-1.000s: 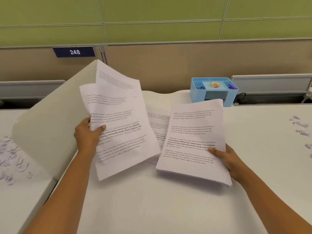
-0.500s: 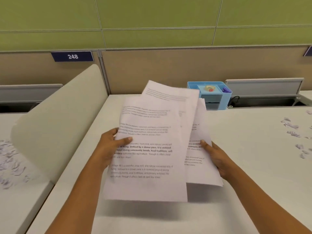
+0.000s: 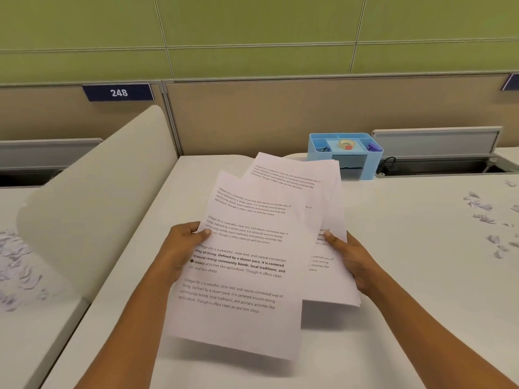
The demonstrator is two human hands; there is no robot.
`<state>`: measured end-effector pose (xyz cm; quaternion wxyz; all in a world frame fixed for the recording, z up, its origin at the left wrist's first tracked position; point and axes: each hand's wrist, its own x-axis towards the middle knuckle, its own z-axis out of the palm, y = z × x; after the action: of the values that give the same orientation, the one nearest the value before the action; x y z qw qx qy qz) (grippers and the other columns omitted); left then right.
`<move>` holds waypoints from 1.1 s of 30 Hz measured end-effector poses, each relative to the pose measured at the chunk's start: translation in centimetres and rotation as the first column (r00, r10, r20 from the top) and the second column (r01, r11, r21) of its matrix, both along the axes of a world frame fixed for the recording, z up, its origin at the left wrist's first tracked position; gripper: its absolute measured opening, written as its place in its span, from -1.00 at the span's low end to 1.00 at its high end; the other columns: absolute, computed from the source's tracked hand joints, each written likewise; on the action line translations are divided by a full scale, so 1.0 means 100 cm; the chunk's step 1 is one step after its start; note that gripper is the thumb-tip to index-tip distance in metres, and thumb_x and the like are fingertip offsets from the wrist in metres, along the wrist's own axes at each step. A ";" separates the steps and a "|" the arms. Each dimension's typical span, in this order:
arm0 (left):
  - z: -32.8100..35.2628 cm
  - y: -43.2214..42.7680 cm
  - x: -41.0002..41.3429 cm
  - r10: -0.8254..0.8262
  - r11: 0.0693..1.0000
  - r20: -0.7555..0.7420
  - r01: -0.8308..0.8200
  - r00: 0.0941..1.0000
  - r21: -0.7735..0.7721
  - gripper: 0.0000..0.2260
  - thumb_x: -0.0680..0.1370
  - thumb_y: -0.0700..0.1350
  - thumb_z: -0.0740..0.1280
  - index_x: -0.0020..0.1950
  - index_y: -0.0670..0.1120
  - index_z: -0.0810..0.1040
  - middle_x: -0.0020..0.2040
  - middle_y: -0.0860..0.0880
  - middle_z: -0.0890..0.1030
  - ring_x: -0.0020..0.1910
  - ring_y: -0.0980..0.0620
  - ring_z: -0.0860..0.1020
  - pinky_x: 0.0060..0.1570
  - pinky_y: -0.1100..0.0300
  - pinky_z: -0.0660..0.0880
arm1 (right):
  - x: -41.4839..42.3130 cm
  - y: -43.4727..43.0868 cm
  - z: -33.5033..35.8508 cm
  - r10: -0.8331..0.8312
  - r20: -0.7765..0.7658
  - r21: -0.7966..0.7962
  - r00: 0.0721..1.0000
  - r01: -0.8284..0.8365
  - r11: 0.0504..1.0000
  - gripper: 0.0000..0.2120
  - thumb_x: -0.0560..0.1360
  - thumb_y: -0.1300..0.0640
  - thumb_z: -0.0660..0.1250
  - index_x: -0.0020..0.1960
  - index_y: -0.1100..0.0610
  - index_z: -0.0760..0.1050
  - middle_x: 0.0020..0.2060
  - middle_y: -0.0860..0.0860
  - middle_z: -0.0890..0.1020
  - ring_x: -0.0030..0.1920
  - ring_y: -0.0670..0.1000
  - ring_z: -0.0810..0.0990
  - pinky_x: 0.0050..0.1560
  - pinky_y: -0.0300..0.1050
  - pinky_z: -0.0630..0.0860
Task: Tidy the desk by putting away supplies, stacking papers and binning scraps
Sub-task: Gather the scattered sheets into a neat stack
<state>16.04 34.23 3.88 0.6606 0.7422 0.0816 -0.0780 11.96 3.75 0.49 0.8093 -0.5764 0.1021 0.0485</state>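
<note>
Printed white paper sheets [image 3: 247,265] are held up over the near middle of the white table [image 3: 407,276], fanned out in a loose overlap. Left hand [image 3: 179,248] pinches the front sheet at its left edge, thumb on top of the text. Right hand [image 3: 351,259] grips the back sheets at their right edge, thumb on the page, fingers underneath. So the stack sits right between both hands. Light blue plastic desk organizer [image 3: 345,155] sits at the table's far edge, with a roll of clear tape [image 3: 346,144] in it. Shredded white paper scraps [image 3: 488,220] are scattered near the right edge.
</note>
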 end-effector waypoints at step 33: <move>0.008 0.001 -0.011 -0.059 0.990 -0.071 0.050 0.996 -0.133 -0.83 0.58 -0.21 0.22 -0.05 -0.21 0.59 -0.30 -0.12 0.68 -0.37 -0.02 0.66 -0.39 0.11 0.62 | 0.000 -0.001 0.001 0.001 0.002 -0.037 1.000 -0.001 0.999 -0.78 0.51 0.22 0.30 0.16 0.12 0.47 0.00 0.13 0.65 -0.20 0.04 0.69 -0.26 -0.07 0.63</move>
<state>14.95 34.33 4.69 0.7020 0.6958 0.0806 -0.1288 11.95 3.67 0.62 0.7985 -0.5915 0.1021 0.0465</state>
